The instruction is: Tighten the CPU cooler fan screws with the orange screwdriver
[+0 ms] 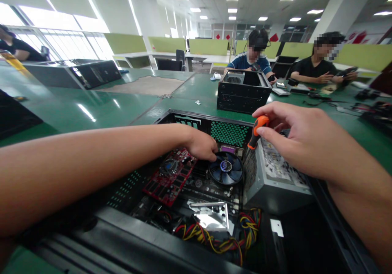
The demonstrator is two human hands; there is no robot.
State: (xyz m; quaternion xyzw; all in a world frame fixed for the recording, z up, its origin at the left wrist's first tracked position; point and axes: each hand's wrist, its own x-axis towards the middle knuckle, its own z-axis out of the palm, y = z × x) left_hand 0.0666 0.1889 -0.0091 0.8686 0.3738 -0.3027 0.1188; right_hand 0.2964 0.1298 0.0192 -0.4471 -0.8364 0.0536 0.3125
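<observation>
An orange and dark grey screwdriver [256,133] is gripped by its handle in my right hand [294,135], shaft pointing down beside the power supply. My left hand [202,144] reaches into the open black computer case [128,221], its fingers curled on the upper left rim of a round black cooling fan [226,168]; the fingertips are partly hidden. Left of the fan lies a red graphics card [171,176] over the dark motherboard. On the right side of the case sits the grey metal power supply [275,192], with a worn label on top.
A bundle of coloured cables [214,239] and a shiny metal bracket [214,216] lie inside the case near me. Beyond stands another black case [243,92], with two people behind it. A further case [92,72] and a brown cardboard sheet [147,85] lie on the green table.
</observation>
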